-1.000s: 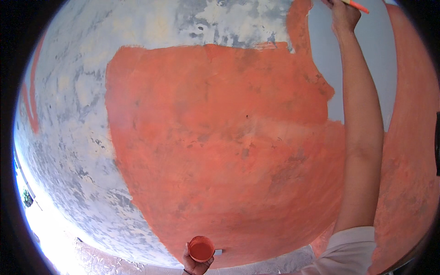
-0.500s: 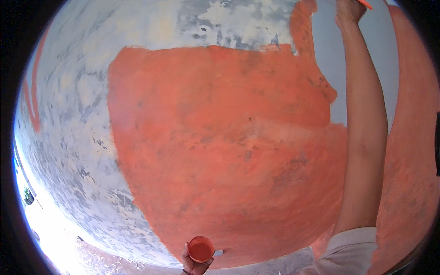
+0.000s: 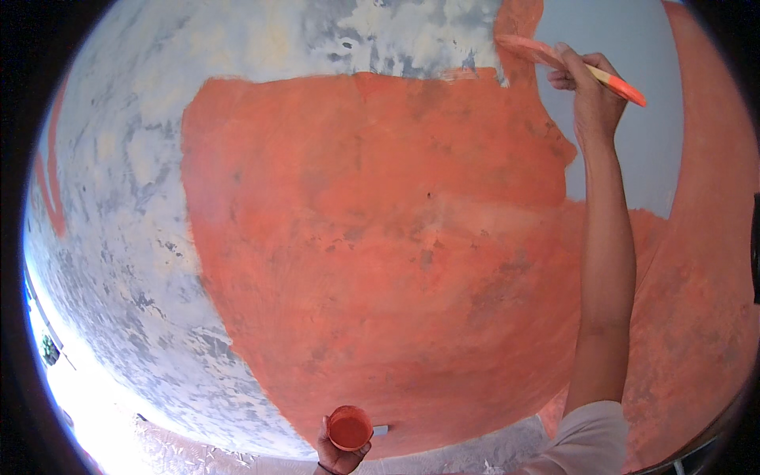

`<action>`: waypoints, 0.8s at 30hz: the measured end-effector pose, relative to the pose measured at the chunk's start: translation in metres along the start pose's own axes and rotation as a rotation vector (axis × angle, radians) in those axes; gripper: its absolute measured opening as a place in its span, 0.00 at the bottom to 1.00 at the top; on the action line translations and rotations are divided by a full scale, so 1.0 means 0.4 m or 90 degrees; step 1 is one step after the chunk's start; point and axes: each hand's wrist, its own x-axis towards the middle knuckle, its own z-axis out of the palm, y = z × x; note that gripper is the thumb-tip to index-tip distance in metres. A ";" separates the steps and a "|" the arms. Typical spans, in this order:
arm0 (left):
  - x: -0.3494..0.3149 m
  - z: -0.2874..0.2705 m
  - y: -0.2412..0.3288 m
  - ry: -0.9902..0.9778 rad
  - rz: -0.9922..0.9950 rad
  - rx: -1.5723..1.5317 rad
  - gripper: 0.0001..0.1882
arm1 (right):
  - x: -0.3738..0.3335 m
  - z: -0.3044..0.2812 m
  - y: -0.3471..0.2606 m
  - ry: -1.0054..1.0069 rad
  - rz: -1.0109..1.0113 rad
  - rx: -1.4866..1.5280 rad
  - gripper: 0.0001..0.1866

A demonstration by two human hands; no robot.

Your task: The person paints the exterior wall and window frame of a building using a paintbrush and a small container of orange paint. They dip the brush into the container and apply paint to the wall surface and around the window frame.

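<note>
My right hand point(image 3: 595, 91) is raised at the upper right, closed around a paintbrush point(image 3: 613, 83) with a pale and bright orange handle. The orange-smeared head of the brush meets the wall at the left edge of a narrow orange strip. Low in the picture my left hand point(image 3: 340, 459) grips a small round cup of orange paint point(image 3: 350, 428), its mouth facing me. A large orange painted area point(image 3: 380, 237) covers the middle of the wall, with darker patches showing through.
Mottled grey-white wall point(image 3: 134, 182) lies left of and above the orange. A smooth light-blue area point(image 3: 649, 134) is behind my right hand, bordered by more orange point(image 3: 712, 198) at right. A small pale box point(image 3: 381, 431) sits on the wall beside the cup.
My right hand has come down and left from the top edge, and the brush head is now on the wall. The left hand with the cup has hardly moved.
</note>
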 end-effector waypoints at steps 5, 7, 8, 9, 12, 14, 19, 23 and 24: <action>0.006 0.024 -0.010 0.044 0.035 0.004 0.29 | 0.093 0.006 -0.052 0.075 -0.117 0.147 0.11; 0.015 0.017 -0.012 0.064 0.041 0.011 0.29 | 0.155 0.028 -0.049 0.104 -0.136 0.155 0.10; 0.020 0.015 -0.012 0.056 0.023 0.017 0.28 | 0.183 0.037 -0.040 0.114 -0.130 0.129 0.10; 0.018 0.012 -0.010 0.048 0.011 0.019 0.28 | 0.192 0.046 -0.033 0.123 -0.120 0.109 0.10; 0.007 0.002 -0.007 0.022 0.014 0.044 0.28 | 0.084 0.013 0.001 0.034 -0.129 -0.122 0.11; 0.011 0.000 0.001 -0.008 0.034 0.053 0.28 | -0.014 0.001 -0.018 -0.027 -0.087 -0.141 0.12; 0.022 -0.039 0.014 0.048 0.111 -0.011 0.29 | -0.093 -0.024 -0.064 -0.033 -0.034 -0.016 0.12; 0.024 -0.040 0.025 -0.033 0.006 -0.033 0.30 | 0.050 0.034 -0.057 0.084 -0.137 0.075 0.13; 0.032 -0.039 0.020 -0.033 0.001 -0.035 0.31 | 0.089 0.039 -0.053 0.089 -0.135 0.071 0.12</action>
